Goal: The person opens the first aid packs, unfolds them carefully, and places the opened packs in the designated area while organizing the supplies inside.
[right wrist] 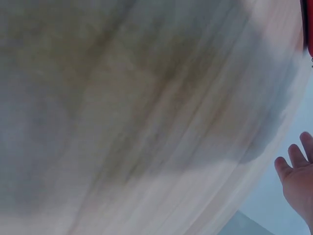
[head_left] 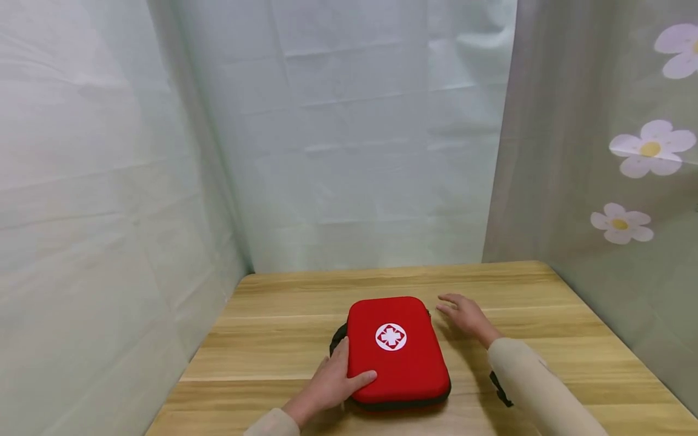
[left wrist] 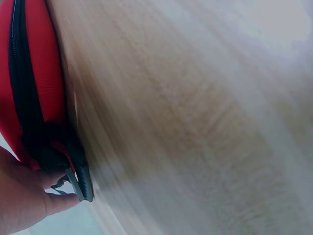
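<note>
Pale creased sheet behind a wood-grain table, more of same on L side; grey-green sheet on R side w/ white, yellow-centred flowers. Red case lies flat on table, lid down, btwn the two hands: just R of and ahead of L hand, L of R hand. Lid has a round white emblem w/ red & white cross design, ahead & R of L thumb. Dark zip band runs round case side, seen in L wrist view. Black handle sticks out from case's L side, right at L hand's fingers.

L hand has hold of case at its near L part: thumb bent over lid, other fingers down along the side, touching handle per L wrist view. R hand is just beside case's far R corner, apart from it, fingers loosely extended & spread a bit, holding nothing.

Further out: light sleeves on both arms, L sleeve behind L hand, R sleeve behind R hand; black strap shows at inner edge of R sleeve. Soft shadow on table near R hand.
</note>
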Action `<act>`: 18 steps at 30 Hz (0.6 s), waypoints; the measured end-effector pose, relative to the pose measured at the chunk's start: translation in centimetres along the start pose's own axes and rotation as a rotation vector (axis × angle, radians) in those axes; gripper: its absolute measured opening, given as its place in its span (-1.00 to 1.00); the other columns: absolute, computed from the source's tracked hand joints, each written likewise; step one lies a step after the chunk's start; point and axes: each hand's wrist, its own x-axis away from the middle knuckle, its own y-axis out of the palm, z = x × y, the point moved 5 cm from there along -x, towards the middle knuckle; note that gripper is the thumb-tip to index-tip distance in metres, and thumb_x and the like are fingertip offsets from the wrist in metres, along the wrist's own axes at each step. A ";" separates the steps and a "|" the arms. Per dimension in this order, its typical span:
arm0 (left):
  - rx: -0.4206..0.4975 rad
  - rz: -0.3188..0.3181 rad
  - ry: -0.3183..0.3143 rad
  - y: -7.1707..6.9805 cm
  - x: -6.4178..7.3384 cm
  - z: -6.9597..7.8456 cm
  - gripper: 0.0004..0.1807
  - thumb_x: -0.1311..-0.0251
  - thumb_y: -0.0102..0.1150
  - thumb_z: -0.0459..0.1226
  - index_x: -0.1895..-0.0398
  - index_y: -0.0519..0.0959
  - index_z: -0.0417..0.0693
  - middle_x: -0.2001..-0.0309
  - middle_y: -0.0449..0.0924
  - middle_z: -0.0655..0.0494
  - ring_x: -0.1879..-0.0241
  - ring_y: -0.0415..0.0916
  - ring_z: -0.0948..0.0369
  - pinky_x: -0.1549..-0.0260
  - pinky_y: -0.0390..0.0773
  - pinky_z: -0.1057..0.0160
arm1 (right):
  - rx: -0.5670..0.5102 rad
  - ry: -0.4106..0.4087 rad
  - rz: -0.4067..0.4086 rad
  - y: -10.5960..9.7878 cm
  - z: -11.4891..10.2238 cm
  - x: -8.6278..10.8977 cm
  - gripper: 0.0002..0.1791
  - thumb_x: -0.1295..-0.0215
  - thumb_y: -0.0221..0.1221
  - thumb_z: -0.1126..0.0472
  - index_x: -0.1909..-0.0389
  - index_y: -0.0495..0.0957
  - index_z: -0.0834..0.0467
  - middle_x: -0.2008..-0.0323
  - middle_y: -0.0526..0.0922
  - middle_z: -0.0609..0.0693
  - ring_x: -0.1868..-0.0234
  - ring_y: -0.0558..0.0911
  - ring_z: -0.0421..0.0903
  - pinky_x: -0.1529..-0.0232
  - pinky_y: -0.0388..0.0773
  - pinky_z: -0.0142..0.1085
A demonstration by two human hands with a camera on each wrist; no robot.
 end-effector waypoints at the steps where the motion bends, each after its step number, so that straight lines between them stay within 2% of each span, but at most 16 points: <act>1: 0.002 -0.001 0.001 0.0 0.0 0.0 0.19 -0.10 0.29 0.24 -0.55 -0.06 -0.26 -0.44 0.15 -0.12 -0.30 0.23 -0.08 -0.24 0.22 -0.29 | -0.002 -0.002 -0.005 0.1 0.0 -0.1 -0.53 -0.48 0.13 0.15 -0.24 0.48 0.37 -0.26 0.41 0.42 -0.25 0.42 0.37 -0.23 0.34 0.21; 6: 0.014 0.000 0.016 0.2 -0.1 0.1 0.18 -0.09 0.30 0.23 -0.55 -0.06 -0.21 -0.41 0.18 -0.07 -0.23 0.29 -0.03 -0.09 0.45 -0.17 | 0.017 -0.021 -0.044 0.5 0.3 -0.6 -0.59 -0.44 0.16 0.18 -0.18 0.55 0.34 -0.24 0.44 0.41 -0.26 0.40 0.37 -0.24 0.31 0.22; 12: 0.024 -0.003 0.025 0.4 -0.1 0.3 0.18 -0.10 0.31 0.22 -0.55 -0.07 -0.23 -0.41 0.18 -0.09 -0.22 0.31 -0.04 -0.09 0.45 -0.18 | -0.001 0.001 -0.080 1.0 0.9 -0.9 -0.63 -0.40 0.21 0.21 -0.14 0.59 0.29 -0.24 0.44 0.40 -0.31 0.33 0.39 -0.28 0.23 0.25; 18: 0.037 -0.018 -0.005 0.5 -0.1 0.3 0.21 -0.08 0.32 0.23 -0.55 -0.08 -0.24 -0.42 0.17 -0.10 -0.23 0.30 -0.05 -0.10 0.45 -0.19 | 0.026 -0.025 -0.097 1.8 1.4 -1.0 -0.69 -0.37 0.23 0.21 -0.07 0.65 0.24 -0.21 0.48 0.38 -0.30 0.35 0.38 -0.27 0.25 0.26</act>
